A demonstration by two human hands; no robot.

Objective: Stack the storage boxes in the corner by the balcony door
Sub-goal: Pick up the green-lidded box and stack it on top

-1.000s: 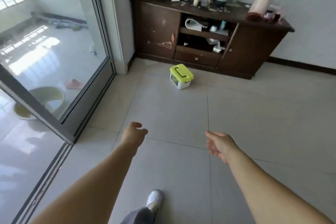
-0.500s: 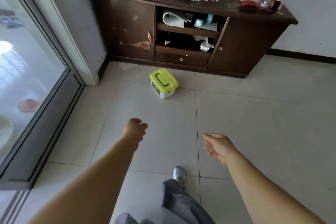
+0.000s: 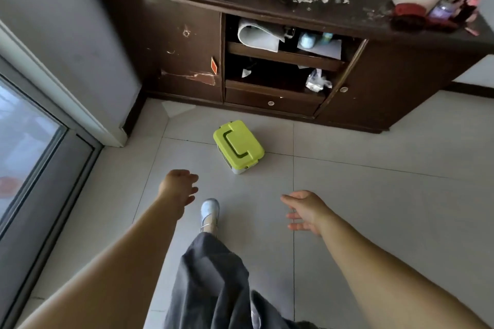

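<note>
Head view, looking down at tiled floor [image 3: 374, 195]. Storage box [image 3: 238, 145] with lime-green lid and folded handle sits on floor at 12 o'clock, just in front of dark wooden cabinet [image 3: 173, 43], touched by nothing. Left hand [image 3: 177, 188] at 10 o'clock, fingers loosely curled, empty. Right hand [image 3: 306, 211] at 2 o'clock, fingers spread apart, empty. Light shoe [image 3: 209, 211] between hands. Glass balcony door [image 3: 29, 147] at 9 o'clock.
</note>
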